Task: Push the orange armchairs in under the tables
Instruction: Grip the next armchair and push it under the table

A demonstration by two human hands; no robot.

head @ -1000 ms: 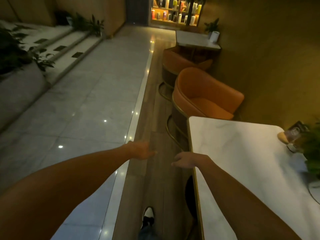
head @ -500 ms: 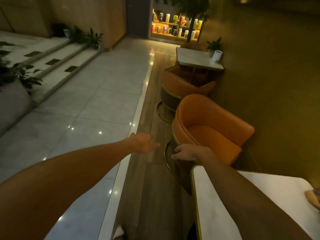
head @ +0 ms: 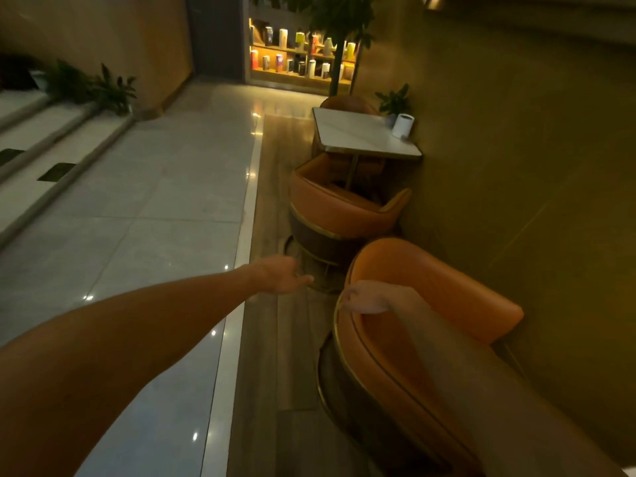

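**A:** Armchairs first: where do they stand?

**B:** The near orange armchair (head: 423, 325) sits by the wall at lower right, its open seat facing down-right, its curved back towards the far end of the aisle. The far armchair (head: 344, 211) stands just beyond, its open side facing the far table (head: 364, 136) and its arms already partly under the top.

**A:** And the hands?

**B:** The right hand (head: 366, 299) rests on the near armchair's rim at the left side of the back. It is blurred, so I cannot tell whether the fingers curl over the edge or lie flat. The left hand (head: 282, 273) hangs free over the wooden floor strip (head: 272, 339), fingers loosely together, holding nothing.

**A:** How should the push go?

**B:** I'd bring the left hand onto the back rim as well, one hand on each side, and push along the seat's facing line. Its table is out of view, so judge the line carefully. A one-sided shove would likely swing the round base towards the wall.
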